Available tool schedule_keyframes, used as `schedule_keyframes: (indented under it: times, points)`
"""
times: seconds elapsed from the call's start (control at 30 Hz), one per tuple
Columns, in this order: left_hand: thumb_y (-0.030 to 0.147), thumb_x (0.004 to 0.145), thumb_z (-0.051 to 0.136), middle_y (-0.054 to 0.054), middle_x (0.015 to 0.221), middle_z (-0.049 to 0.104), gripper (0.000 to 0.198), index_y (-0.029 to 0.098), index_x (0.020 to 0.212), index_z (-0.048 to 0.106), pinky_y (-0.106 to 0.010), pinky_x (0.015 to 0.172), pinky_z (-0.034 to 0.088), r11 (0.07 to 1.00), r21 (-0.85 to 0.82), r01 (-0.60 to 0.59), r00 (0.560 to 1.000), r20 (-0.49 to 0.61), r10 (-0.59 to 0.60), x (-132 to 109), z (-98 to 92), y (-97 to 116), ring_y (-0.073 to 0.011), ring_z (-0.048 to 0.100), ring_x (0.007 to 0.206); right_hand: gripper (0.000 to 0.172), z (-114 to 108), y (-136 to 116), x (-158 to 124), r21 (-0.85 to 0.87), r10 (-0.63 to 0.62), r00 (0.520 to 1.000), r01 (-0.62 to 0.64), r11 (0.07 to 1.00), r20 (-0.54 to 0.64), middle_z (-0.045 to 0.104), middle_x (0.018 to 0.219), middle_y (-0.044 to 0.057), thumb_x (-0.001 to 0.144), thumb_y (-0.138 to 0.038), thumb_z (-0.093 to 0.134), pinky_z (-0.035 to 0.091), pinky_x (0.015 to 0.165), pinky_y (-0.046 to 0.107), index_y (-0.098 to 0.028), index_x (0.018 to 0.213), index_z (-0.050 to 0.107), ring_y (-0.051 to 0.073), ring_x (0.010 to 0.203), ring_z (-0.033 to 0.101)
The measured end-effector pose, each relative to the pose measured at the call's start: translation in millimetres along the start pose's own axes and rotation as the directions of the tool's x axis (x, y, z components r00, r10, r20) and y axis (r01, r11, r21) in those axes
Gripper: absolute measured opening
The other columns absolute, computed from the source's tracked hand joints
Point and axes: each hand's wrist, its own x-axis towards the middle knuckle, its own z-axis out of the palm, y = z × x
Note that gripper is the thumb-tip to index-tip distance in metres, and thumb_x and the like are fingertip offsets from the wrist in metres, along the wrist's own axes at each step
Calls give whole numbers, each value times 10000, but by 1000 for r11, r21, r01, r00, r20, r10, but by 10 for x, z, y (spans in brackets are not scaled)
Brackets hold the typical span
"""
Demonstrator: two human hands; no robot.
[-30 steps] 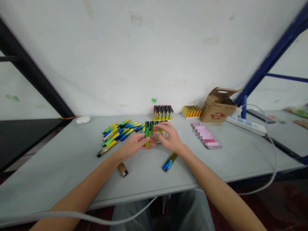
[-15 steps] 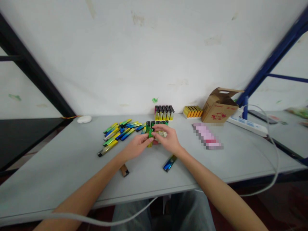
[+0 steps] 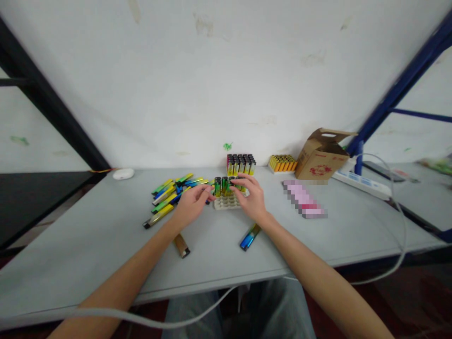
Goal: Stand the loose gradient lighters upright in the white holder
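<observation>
Surface (image 3: pixel 212 263) bears a blue lighter (image 3: pixel 249 238) and brown lighter (image 3: pixel 181 246) toward its near edge. Beyond, left hand (image 3: pixel 192 202) half-curled, right hand (image 3: pixel 252 197) curved by upright lighters (image 3: pixel 218 187) at the rear of a pale tray (image 3: pixel 226 204); I cannot tell whether either grips.

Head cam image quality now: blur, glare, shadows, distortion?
Head view: soft, even light, faint shadows; glint on the blue lighter; left hand and right hand lack fine detail; black post and blue post lean outward, probably wide-angle stretch; pink item pixelated.
</observation>
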Motion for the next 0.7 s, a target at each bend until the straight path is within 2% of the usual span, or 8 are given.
schedule_keyframes:
  times: [0.13,0.27,0.47,0.7]
  points:
    - [435,825,586,-41,670,717,278,178,817,693,-303,665,509,997,71,6,1000,-25,-4,4,-32,20,-189,649,623,111,69,33,-30,-70,-4,999,7,998,37,708,1026,77,869,-259,632,474,997,428,-251,948,711,226,1126,616]
    - [354,824,569,-36,668,719,220,184,779,701,-287,646,479,993,113,12,998,-69,-4,26,-88,17,-190,644,627,111,84,82,-36,-69,-25,998,29,997,54,712,1027,79,870,-256,633,477,989,420,-241,952,707,225,1124,618]
    - [337,799,578,-24,646,713,207,193,724,706,-273,605,433,993,118,5,979,-203,19,93,-195,-38,-190,602,602,133,84,115,-29,-73,-2,993,11,997,120,724,991,56,881,-242,612,465,1012,418,-250,985,694,223,1167,596]
    - [314,816,518,-27,658,717,244,189,733,711,-276,579,430,982,186,34,958,-284,21,116,-250,-31,-188,583,586,155,94,97,-25,-90,-16,989,29,996,145,724,1017,58,889,-239,605,454,1012,421,-253,1017,691,226,1188,584]
